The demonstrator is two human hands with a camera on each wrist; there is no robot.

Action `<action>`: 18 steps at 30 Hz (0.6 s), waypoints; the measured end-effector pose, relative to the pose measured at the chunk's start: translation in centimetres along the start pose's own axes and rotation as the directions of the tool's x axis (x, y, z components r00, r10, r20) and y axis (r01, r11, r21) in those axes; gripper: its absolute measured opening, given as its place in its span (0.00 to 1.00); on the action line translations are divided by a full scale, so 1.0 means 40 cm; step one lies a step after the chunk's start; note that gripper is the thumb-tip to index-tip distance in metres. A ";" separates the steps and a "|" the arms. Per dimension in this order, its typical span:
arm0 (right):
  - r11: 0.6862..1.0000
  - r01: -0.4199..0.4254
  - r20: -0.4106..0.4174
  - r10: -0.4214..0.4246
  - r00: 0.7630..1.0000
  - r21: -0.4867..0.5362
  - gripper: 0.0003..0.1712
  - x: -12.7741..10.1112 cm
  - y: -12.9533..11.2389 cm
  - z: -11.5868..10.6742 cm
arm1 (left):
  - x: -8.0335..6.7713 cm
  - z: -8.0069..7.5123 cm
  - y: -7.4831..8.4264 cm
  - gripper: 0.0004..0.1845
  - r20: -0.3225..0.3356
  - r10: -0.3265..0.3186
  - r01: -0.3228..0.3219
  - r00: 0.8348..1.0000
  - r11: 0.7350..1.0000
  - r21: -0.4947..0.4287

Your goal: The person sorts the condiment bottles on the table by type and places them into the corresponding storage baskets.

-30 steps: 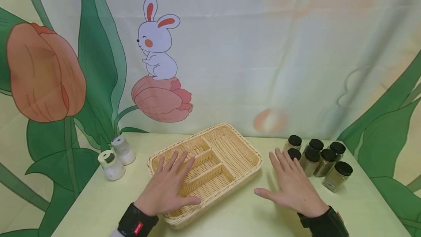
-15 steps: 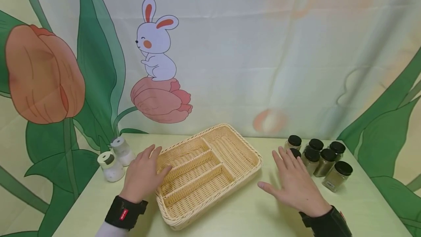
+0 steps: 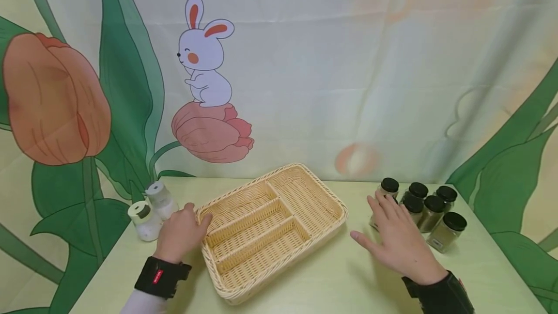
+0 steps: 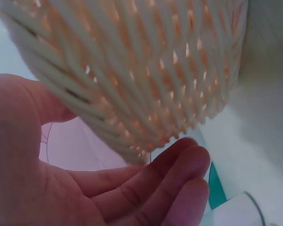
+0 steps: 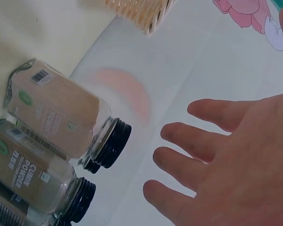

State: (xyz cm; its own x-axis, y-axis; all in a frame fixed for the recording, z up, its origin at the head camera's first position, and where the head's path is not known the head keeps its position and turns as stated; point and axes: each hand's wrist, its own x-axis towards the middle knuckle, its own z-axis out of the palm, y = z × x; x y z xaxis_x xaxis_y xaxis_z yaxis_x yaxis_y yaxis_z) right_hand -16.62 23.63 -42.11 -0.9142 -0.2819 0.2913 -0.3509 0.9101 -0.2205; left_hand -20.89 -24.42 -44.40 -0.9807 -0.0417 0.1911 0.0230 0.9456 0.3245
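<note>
A pale woven basket (image 3: 272,229) sits in the middle of the light green desk (image 3: 331,280), turned at an angle to the desk's edge. It is a shallow rectangular tray of cream wicker with a rounded rim, split by woven dividers into one wide compartment across the far end and three long narrow ones running toward the near end. All four compartments show bare weave. In the left wrist view the basket's outer wall (image 4: 146,70) fills the frame, with tight diagonal strands and small gaps between them.

The left hand (image 3: 180,234) rests at the basket's left corner, its thumb against the rim and its fingers loosely curved beside the wall; it does not close around the basket. Just to its left stand two small clear shakers (image 3: 150,210) holding white grains, with pale lids, close together near the desk's left edge.

The right hand (image 3: 396,241) hovers flat with its fingers spread and straight, holding nothing, well apart from the basket's right side. Its fingertips reach over the nearest of a cluster of spice jars (image 3: 425,212), square glass bottles with black screw caps and brownish-green powder inside, grouped at the desk's right rear. The right wrist view shows the jars (image 5: 61,127) with printed labels, one reading cumin powder, just beyond the open fingers (image 5: 188,141).

Behind the desk hangs a cloth backdrop (image 3: 305,62) printed with a rabbit, tulips and green leaves.
</note>
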 end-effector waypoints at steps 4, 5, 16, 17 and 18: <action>1.000 0.000 -0.010 0.000 1.000 0.011 0.55 -0.003 0.007 -0.004 | 0.001 0.006 -0.001 0.28 0.057 -0.035 0.036 0.998 0.999 -0.006; 1.000 -0.001 -0.014 0.001 1.000 0.014 0.55 -0.004 0.009 -0.005 | 0.001 0.009 -0.001 0.27 0.061 -0.039 0.039 0.997 0.999 -0.005; 1.000 0.009 -0.037 -0.008 0.999 0.008 0.55 -0.006 0.021 -0.002 | 0.000 0.021 0.005 0.24 0.064 -0.035 0.037 0.997 0.999 -0.022; 1.000 0.008 -0.037 -0.007 0.999 0.009 0.55 -0.007 0.021 -0.001 | 0.001 0.021 0.005 0.23 0.064 -0.033 0.035 0.997 0.999 -0.025; 1.000 0.007 -0.037 -0.007 0.999 0.009 0.55 -0.008 0.021 -0.001 | 0.001 0.021 0.005 0.23 0.066 -0.033 0.035 0.997 0.999 -0.027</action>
State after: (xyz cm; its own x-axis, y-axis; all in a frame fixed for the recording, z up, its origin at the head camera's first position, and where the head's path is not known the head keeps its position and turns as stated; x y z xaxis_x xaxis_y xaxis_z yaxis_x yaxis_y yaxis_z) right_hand -16.62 24.49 -42.37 -0.9037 -0.2766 0.3268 -0.3591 0.9053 -0.2269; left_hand -21.10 -23.94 -45.11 -0.9916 -0.0518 0.1185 -0.0063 0.9344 0.3561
